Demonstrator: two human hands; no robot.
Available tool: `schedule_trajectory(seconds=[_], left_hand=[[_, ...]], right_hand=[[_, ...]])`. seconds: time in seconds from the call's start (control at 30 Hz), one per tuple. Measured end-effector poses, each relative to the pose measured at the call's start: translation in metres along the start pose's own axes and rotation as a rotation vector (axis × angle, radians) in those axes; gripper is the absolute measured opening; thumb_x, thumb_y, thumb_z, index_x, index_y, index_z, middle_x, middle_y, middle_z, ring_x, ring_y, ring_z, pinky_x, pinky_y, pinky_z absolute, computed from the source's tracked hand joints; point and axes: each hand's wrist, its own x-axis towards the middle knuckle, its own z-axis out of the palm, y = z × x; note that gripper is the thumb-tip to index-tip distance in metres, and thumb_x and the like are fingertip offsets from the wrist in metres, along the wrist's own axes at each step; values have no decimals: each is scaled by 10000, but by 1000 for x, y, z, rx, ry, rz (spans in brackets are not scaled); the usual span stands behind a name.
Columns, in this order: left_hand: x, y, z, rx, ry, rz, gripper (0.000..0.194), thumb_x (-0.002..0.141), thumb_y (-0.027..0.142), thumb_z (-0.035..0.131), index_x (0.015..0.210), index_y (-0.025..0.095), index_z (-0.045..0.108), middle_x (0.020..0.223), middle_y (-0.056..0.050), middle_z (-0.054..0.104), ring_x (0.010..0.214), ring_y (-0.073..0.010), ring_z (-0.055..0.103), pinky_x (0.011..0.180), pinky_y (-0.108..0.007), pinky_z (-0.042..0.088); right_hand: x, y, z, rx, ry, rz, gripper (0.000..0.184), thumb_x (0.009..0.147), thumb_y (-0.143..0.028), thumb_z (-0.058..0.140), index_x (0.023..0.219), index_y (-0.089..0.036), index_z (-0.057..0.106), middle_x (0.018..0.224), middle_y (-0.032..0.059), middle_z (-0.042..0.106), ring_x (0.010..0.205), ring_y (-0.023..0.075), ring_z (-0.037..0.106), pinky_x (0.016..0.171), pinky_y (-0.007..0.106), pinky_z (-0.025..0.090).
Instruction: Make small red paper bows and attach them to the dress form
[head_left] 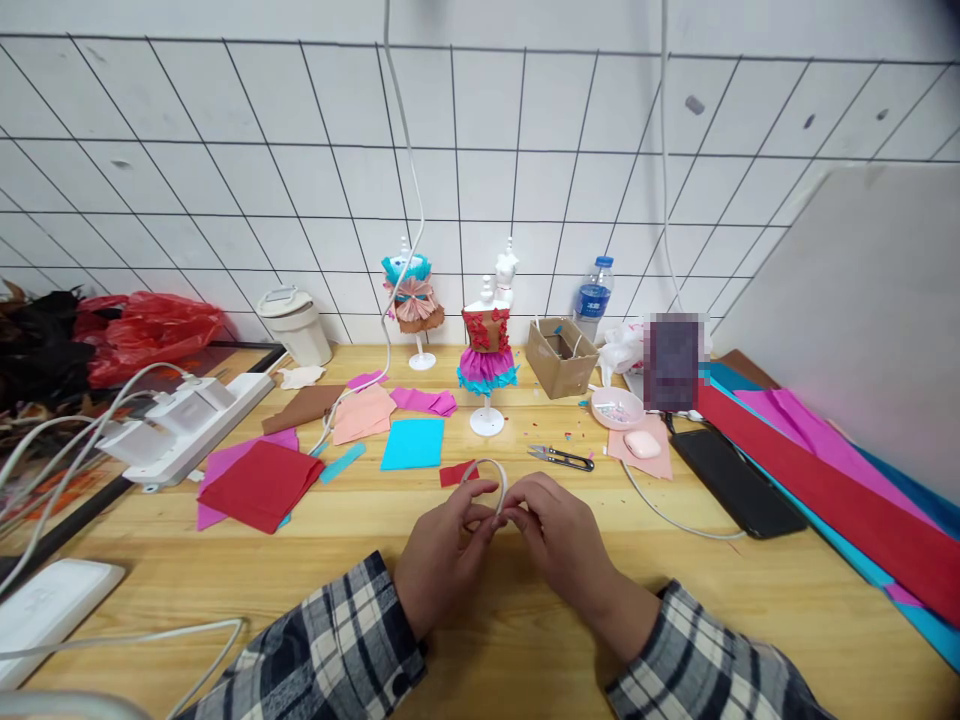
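A thin pale strip (501, 478), bent into a loop, is pinched between my two hands above the wooden table. My left hand (444, 548) closes on it from the left, thumb and fingers meeting at its lower end. From the right, my right hand (559, 530) grips the same end with its fingertips. What the strip is made of is not clear. Just behind the loop lies a small red piece (454, 474). Beyond it stands a miniature dress form (487, 350) in a red, brown, magenta and blue outfit. Thread snips (561, 458) lie near my right hand.
Red squares (262, 485) and a blue square (412, 444) lie on the left. Another dressed form (415, 300), a cardboard box (562, 365) and a water bottle (595, 295) stand behind. To the right are a pink bowl (617, 407) and a black phone (739, 480); a power strip (199, 430) sits left.
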Motion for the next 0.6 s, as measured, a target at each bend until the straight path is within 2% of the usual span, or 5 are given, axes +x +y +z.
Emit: schedule_trajectory(seconds=[0.1,0.17,0.27,0.4,0.6], left_hand=[[3,2,-4,210,1,115,189,906,309,446,954,229,610,725,0,688,756,-186,626,911,-407,407],[5,1,-7,302,-6,161,245,915,313,421,844,221,637,703,-15,659,727,-188,589,878,-412,400],[8,1,-13,383,-38,192,268,912,307,415,798,212,638,689,-28,629,720,-192,561,774,-366,409],[9,-1,-18,444,-30,164,263,898,290,419,757,200,622,676,-37,607,706,-194,545,678,-321,393],[10,-4,-27,430,43,154,226,874,192,403,785,195,611,705,-34,605,716,-186,537,671,-304,383]], right_hand=[[1,3,-4,-51,33,32,111,934,-210,447,854,-213,524,869,28,599,813,177,559,708,283,408],[1,5,-6,-63,57,58,111,941,-222,435,860,-215,512,874,28,594,818,180,559,699,281,404],[2,6,-6,-83,56,88,118,945,-238,428,856,-219,502,860,21,585,797,180,560,673,277,399],[2,4,-5,-141,19,76,144,955,-262,403,846,-220,487,854,23,580,771,180,562,653,275,396],[0,2,-6,-172,31,56,159,967,-280,370,855,-223,468,858,24,572,767,183,555,633,275,385]])
